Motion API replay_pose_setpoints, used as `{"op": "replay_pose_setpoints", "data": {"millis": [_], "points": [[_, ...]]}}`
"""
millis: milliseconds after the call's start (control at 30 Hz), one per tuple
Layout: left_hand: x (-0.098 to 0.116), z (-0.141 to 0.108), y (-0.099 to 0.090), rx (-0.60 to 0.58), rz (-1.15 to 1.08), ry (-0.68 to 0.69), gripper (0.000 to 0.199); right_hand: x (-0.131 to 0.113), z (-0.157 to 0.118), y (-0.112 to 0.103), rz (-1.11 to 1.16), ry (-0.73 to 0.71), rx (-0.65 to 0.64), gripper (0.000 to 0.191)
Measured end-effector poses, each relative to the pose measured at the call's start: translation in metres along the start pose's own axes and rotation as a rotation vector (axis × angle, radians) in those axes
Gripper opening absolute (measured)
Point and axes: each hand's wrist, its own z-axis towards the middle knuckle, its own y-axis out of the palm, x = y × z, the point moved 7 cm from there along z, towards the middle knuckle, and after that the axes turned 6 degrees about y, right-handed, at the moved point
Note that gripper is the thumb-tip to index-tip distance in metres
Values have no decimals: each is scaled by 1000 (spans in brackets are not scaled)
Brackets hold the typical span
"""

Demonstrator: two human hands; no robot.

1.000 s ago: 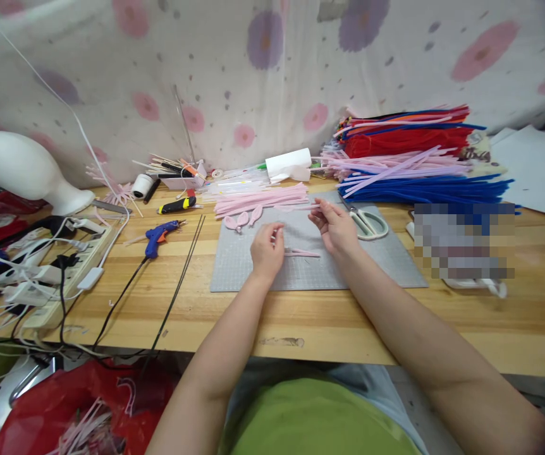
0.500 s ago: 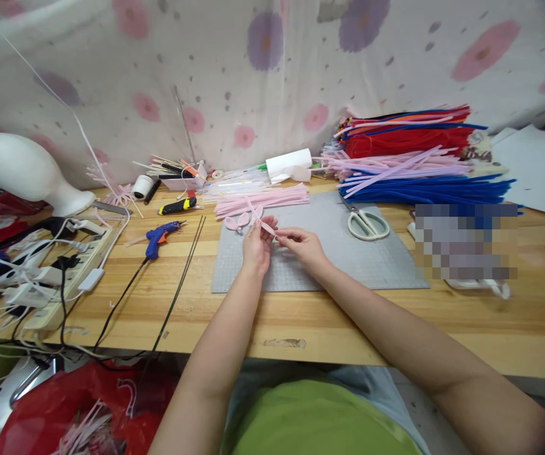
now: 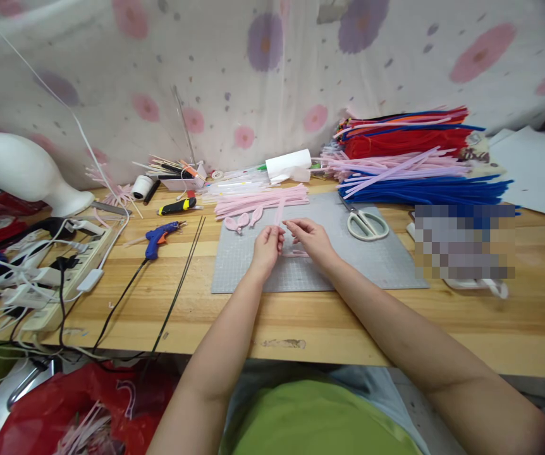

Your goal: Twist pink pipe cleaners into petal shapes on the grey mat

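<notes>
My left hand (image 3: 267, 249) is closed on pink pipe cleaners (image 3: 280, 212) that stand up from its fingertips over the grey cutting mat (image 3: 367, 268). Just to the right, my right hand (image 3: 311, 240) has its thumb and forefinger pressed together near the strips; whatever lies between them is too small to make out. Another short pink piece (image 3: 297, 253) shows on the mat below my right hand. Pink looped petals (image 3: 243, 220) lie at the mat's upper left, beside a bundle of pink pipe cleaners (image 3: 239, 203).
Scissors (image 3: 367, 225) rest on the mat's right part. A blue glue gun (image 3: 161, 240), two thin dark rods (image 3: 180, 284) and a power strip (image 3: 80, 262) are at left. Coloured pipe cleaners (image 3: 410, 142) are stacked at the back right.
My left hand has turned from palm-up to closed and moved slightly right, with the pink strips now upright. My right hand has shifted slightly right and up. More of the petals shows.
</notes>
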Motion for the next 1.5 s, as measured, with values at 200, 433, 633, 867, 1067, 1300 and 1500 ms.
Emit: {"op": "replay_pose_setpoints", "data": {"millis": [200, 433, 633, 867, 1067, 1300, 1500], "points": [[-7, -8, 20, -192, 97, -45, 31, -6, 1, 1, 34, 21, -93, 27], [-6, -9, 22, -255, 78, -49, 27, 0, 4, -5, 92, 87, -49, 30], [-8, -10, 24, -329, 73, -34, 33, -20, 1, -25, -152, -191, 152, 43], [6, -15, 25, -407, -223, -149, 33, -28, 0, -17, -463, -399, -48, 22], [6, -9, 14, -286, -59, -94, 33, -24, -2, -16, -463, -306, -150, 25], [5, 0, 2, -107, -38, 10, 28, -13, -9, -1, -282, -120, -296, 27], [7, 1, 0, -94, -70, 27, 23, -8, -11, 4, -190, -38, -364, 26]]}}
